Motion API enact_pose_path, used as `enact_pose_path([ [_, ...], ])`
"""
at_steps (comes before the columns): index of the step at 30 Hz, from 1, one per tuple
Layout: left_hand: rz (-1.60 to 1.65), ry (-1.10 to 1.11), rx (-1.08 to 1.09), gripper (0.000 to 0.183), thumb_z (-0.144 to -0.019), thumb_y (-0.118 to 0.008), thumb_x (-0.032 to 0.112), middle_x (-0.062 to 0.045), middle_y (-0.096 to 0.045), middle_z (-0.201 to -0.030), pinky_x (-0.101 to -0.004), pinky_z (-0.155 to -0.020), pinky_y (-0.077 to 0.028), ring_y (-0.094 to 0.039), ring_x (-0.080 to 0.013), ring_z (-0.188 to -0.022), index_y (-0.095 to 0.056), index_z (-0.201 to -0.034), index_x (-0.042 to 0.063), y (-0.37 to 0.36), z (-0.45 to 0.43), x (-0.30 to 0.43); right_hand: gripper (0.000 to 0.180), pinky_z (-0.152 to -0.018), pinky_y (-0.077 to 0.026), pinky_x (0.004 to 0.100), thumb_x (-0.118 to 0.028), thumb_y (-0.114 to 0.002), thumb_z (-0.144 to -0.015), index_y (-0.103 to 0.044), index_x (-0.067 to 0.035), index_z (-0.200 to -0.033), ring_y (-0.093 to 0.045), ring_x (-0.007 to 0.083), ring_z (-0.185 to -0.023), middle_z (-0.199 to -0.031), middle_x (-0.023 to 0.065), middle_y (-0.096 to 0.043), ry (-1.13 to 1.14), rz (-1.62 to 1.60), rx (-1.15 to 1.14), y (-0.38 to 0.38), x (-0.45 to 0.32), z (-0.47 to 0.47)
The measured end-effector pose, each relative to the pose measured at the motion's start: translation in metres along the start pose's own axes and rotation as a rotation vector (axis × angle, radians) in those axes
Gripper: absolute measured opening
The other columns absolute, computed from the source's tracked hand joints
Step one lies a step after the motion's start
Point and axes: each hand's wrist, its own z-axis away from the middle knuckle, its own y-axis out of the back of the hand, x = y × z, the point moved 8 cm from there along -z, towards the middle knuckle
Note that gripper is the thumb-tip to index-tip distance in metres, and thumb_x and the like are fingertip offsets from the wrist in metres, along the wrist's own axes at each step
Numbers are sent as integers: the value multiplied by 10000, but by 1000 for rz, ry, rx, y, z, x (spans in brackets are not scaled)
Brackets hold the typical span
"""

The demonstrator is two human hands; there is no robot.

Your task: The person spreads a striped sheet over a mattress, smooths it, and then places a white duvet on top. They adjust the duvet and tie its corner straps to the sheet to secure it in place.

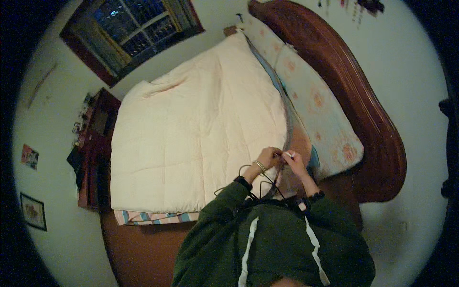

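Note:
A thick cream quilt [200, 122] covers most of the bed before me, with a narrow grey cloth edge [289, 122] along its right side. At that edge the fingers of both my hands come together. My left hand [269, 157] is closed on the grey edge. Close beside it, my right hand [295, 163] pinches a small white thing [289, 154], too small to make out. Thin dark cords [265, 183] hang around my wrists. Part of the edge is hidden behind my fingers.
Right of the quilt lies a flowered pale blue cushion or pillow [319, 100] against the carved wooden headboard [373, 107]. Striped cloth [157, 217] shows under the quilt's near edge, above the brown floor [147, 251]. A dark red cabinet [93, 150] stands left, below a curtained window [140, 28].

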Motion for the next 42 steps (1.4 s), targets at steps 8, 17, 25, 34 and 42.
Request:
enact_pose_path([
  [8,91,146,-86,174,-732,-646,205,-103,-632,-643,-264,-519,-485,-602,-151,-515,-657,-763,35,11,3,15,106,-573,-457,219,-126,-546,-842,-551,-28,-803,-525,83,-605,-710,6,-568,-140,-166,45,15,15,3],
  [17,7,-143,72,168,-713,-656,217,-98,-603,-773,-330,-651,-477,-590,-246,-710,-610,-740,58,-6,-1,10,92,-571,-472,208,-62,-635,-753,-569,-20,-800,-567,107,-641,-714,35,-593,-165,-162,-74,24,-7,16],
  [25,267,-25,-82,157,-775,-590,183,-89,-601,-817,-308,-675,-472,-579,-223,-715,-529,-834,51,-42,-11,-4,80,-639,-484,245,-3,-628,-714,-609,-16,-790,-580,118,-697,-769,50,-618,41,231,143,37,-20,16],
  [34,332,-217,42,172,-802,-523,185,-127,-572,-746,-329,-649,-461,-577,-275,-698,-488,-800,17,-29,-7,6,78,-626,-479,239,13,-606,-722,-602,22,-800,-580,112,-688,-765,55,-616,13,89,89,32,-25,17],
  [42,357,76,32,237,-871,-450,238,-130,-568,-722,-297,-571,-458,-576,-200,-638,-453,-968,22,-44,-17,-28,114,-635,-474,297,12,-610,-660,-601,0,-773,-588,233,-722,-770,96,-614,518,756,94,6,-90,22],
])
